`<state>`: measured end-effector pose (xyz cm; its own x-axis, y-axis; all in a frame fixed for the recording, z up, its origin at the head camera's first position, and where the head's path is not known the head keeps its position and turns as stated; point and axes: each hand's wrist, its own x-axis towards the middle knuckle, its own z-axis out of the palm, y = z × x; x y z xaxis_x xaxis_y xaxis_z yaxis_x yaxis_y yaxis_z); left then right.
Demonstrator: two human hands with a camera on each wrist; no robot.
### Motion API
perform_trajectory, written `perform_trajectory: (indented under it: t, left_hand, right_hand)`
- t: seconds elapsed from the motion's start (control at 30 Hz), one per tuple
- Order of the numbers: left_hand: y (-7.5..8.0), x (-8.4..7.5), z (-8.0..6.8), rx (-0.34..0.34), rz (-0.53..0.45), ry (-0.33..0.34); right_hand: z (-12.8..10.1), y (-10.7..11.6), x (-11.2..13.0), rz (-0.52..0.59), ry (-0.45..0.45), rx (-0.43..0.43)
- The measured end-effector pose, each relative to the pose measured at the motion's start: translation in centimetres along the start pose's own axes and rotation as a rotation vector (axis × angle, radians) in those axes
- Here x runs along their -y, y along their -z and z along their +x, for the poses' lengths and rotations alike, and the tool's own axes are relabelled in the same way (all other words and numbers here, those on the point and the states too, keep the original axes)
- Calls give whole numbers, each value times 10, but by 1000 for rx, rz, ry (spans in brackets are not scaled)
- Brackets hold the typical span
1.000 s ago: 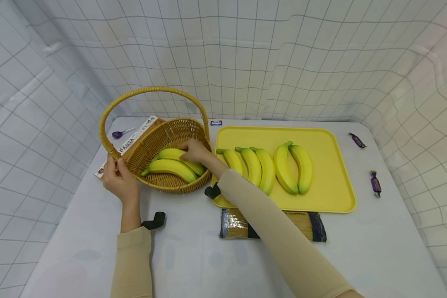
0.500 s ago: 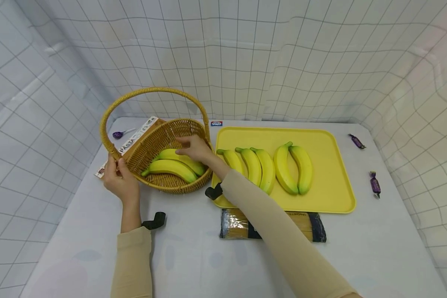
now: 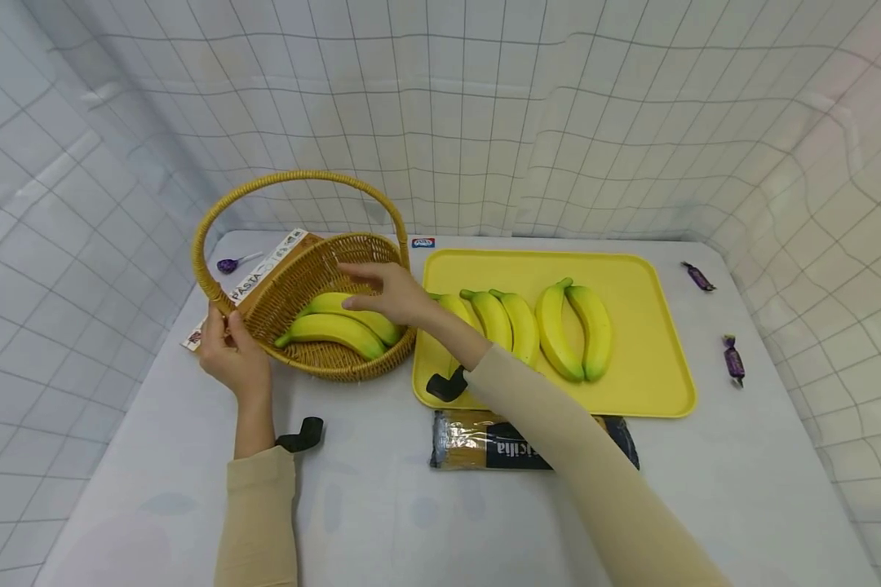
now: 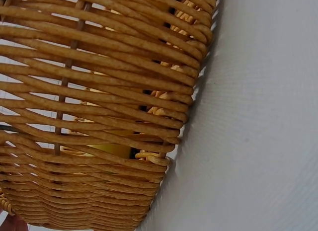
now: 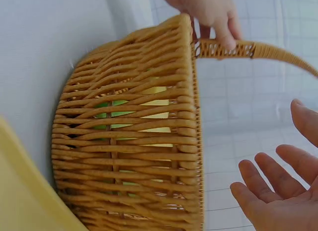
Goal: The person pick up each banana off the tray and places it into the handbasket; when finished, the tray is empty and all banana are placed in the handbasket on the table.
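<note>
A wicker basket (image 3: pixel 316 355) with a tall arched handle stands at the left in the head view. Two yellow bananas (image 3: pixel 332 333) lie inside it. With thumb and fingers, my left hand (image 3: pixel 236 359) grips the foot of the handle at the basket's left rim. My right hand (image 3: pixel 392 295) hovers over the basket's right side, fingers spread and nothing in them. In the right wrist view, the right hand (image 5: pixel 285 191) is outside the wicker wall, palm bare. The left wrist view is filled mostly by the basket's woven side (image 4: pixel 94 107).
Beside the basket is a yellow tray (image 3: pixel 646 350) with several bananas (image 3: pixel 554 330). A spaghetti pack (image 3: pixel 462 440) lies before it. Behind the basket are a pasta box (image 3: pixel 264 269) and a lollipop (image 3: pixel 229 266). Two wrapped candies (image 3: pixel 733 359) lie at the right.
My right hand has let go of a banana in the basket, opened its fingers, then lifted and drawn back to the right. The left hand keeps its hold on the handle.
</note>
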<state>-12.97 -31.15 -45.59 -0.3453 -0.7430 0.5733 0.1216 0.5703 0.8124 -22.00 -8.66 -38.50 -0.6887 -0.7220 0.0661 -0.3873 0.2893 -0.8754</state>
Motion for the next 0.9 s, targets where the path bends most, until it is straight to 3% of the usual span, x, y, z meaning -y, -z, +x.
perform_trajectory:
  t: [0.33,0.6,0.9]
  left_hand:
    - [2,-5,0,19,-9,9]
    - [3,-7,-1,15,-15,-7]
    - [3,-8,-2,26,16,32]
  right_hand:
    - [-55,27,6,77,94,1]
    - [-103,59,-12,106,46,-71]
    - [-158,91,-40,122,-27,-189]
